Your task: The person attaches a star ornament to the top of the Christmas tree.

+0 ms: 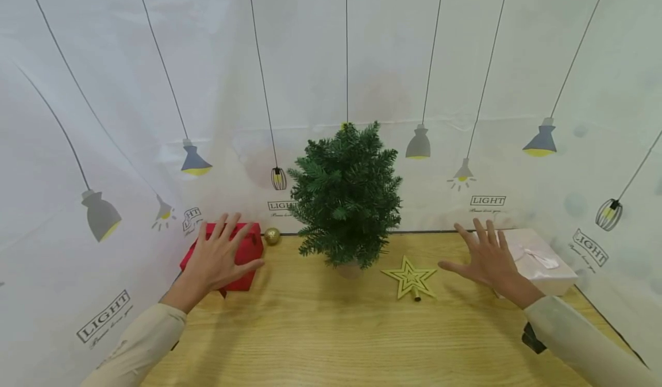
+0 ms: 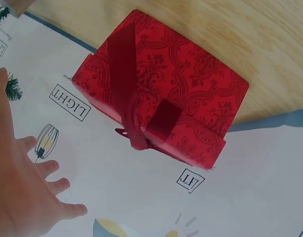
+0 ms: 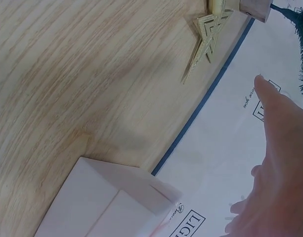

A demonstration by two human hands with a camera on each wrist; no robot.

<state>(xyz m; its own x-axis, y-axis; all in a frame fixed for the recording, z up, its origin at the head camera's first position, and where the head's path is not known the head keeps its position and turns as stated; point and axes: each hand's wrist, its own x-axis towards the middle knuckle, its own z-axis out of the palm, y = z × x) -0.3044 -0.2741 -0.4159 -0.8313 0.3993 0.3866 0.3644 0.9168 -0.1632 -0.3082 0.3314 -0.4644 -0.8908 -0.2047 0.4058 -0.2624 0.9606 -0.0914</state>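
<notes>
In the head view my left hand (image 1: 217,257) is held with spread fingers above a red gift box (image 1: 251,249), holding nothing. The left wrist view shows this box (image 2: 191,74) with a dark red ribbon (image 2: 124,74) tied round it. My right hand (image 1: 488,260), fingers also spread, hovers by a pale pink gift box (image 1: 538,260) with a bow. Between the hands a small green artificial Christmas tree (image 1: 346,197) stands upright on its base (image 1: 350,269). A gold star tree topper (image 1: 410,278) lies right of the tree.
A gold ball ornament (image 1: 272,236) sits beside the red box at the back of the wooden table (image 1: 320,341). A white backdrop (image 1: 310,59) printed with hanging lamps surrounds the table's back and sides. A black object (image 1: 532,339) shows under the right sleeve.
</notes>
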